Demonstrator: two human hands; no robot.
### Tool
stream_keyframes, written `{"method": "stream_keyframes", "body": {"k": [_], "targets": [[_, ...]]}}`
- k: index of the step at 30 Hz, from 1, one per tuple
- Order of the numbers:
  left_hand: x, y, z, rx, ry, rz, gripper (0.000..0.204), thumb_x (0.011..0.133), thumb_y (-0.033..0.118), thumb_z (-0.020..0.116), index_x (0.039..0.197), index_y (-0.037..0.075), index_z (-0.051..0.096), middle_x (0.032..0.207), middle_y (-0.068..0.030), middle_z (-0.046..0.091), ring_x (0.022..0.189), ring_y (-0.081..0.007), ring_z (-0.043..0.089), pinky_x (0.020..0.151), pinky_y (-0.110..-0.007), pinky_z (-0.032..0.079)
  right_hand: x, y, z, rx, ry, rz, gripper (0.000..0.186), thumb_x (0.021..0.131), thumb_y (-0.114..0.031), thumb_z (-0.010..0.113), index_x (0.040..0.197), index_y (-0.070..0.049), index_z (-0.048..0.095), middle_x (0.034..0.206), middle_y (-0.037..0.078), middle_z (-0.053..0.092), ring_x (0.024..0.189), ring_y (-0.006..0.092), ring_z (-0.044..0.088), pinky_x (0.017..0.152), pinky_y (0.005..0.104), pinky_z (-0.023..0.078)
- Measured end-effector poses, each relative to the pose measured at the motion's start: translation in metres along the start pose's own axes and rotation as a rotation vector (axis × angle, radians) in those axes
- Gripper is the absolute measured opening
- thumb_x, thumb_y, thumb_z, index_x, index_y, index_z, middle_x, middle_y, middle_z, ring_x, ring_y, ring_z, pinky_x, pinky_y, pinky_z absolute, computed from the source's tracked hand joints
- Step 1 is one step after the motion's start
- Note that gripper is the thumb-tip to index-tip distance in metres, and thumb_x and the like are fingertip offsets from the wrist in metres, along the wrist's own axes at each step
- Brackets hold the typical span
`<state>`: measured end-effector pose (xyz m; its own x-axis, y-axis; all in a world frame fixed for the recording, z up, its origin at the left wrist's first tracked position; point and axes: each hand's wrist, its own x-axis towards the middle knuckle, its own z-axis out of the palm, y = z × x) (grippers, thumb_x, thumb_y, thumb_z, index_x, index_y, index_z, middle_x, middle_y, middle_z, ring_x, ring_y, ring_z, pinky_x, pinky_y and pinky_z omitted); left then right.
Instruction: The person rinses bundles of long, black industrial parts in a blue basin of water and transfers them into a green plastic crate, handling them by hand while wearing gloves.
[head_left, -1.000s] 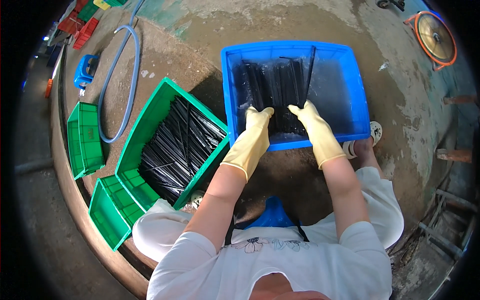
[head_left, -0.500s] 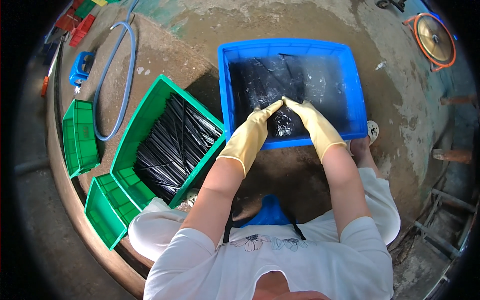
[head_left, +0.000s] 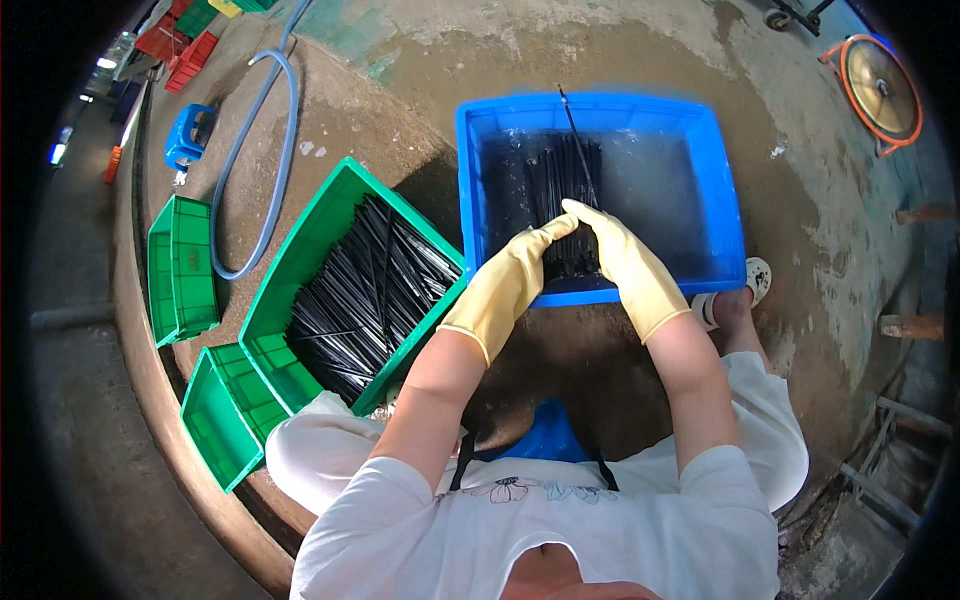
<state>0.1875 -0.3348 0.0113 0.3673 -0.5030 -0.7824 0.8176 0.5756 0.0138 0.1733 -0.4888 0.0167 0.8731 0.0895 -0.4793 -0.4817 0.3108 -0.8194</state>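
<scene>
Both my hands wear yellow rubber gloves. My left hand point(head_left: 505, 285) and my right hand point(head_left: 625, 265) meet at the near edge of a blue tub point(head_left: 715, 165) holding water. Together they grip a bundle of thin black rods point(head_left: 565, 185) that stands up out of the tub, its lower end hidden by my fingers. One rod sticks out above the rest. To my left, a green crate point(head_left: 300, 255) tilted on the ground holds many more black rods point(head_left: 370, 295).
Two empty green crates point(head_left: 180, 265) point(head_left: 220, 420) lie at the left. A blue hose point(head_left: 265, 150) loops over the wet concrete near a small blue object point(head_left: 188, 135). An orange reel point(head_left: 880, 90) stands at the far right. My sandalled foot point(head_left: 740, 290) rests by the tub.
My hands, spread apart over the rods a second ago, have come together and gathered the black rods into one tight bundle lifted upright in the tub.
</scene>
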Motion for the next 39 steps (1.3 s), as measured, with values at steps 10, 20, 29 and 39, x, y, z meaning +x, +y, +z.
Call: {"method": "stream_keyframes", "body": {"k": [10,20,29,39], "targets": [[-0.116,-0.043,0.033,0.492,-0.126,0.205,0.054,0.096,0.023,0.065,0.145,0.006,0.050,0.138,-0.0161,0.061,0.127,-0.0341,0.058,0.110,-0.055,0.043,-0.095,-0.063,0.029,0.084,-0.037,0.221,0.031,0.095,-0.032,0.067,0.105,-0.003,0.072,0.099,0.010,0.074,0.087,0.0200,0.071,0.082,0.0346,0.057],[-0.154,-0.117,-0.060,0.358,-0.218,0.158,0.051,0.092,0.004,0.065,0.141,0.006,0.053,0.125,-0.0177,0.067,0.112,-0.0303,0.067,0.092,-0.044,0.057,-0.174,0.047,0.026,0.269,-0.116,0.257,0.042,0.102,-0.025,0.060,0.134,0.001,0.057,0.119,0.017,0.068,0.106,0.0274,0.068,0.094,0.0442,0.057],[-0.187,-0.115,-0.083,0.310,-0.236,0.411,0.049,0.094,0.006,0.065,0.141,0.007,0.052,0.124,-0.0136,0.066,0.110,-0.0261,0.067,0.094,-0.037,0.056,-0.176,0.019,0.071,-0.008,-0.323,0.137,0.053,0.100,-0.024,0.061,0.146,-0.003,0.047,0.135,0.013,0.060,0.125,0.0211,0.057,0.107,0.0347,0.046],[-0.237,-0.057,-0.111,0.203,-0.088,0.775,0.043,0.101,0.017,0.060,0.141,0.005,0.052,0.137,-0.0113,0.061,0.123,-0.0251,0.060,0.106,-0.035,0.047,-0.104,-0.009,0.191,-0.265,-0.466,0.117,0.050,0.091,-0.023,0.072,0.134,-0.001,0.060,0.122,0.011,0.068,0.106,0.0191,0.067,0.092,0.0331,0.055]]}}
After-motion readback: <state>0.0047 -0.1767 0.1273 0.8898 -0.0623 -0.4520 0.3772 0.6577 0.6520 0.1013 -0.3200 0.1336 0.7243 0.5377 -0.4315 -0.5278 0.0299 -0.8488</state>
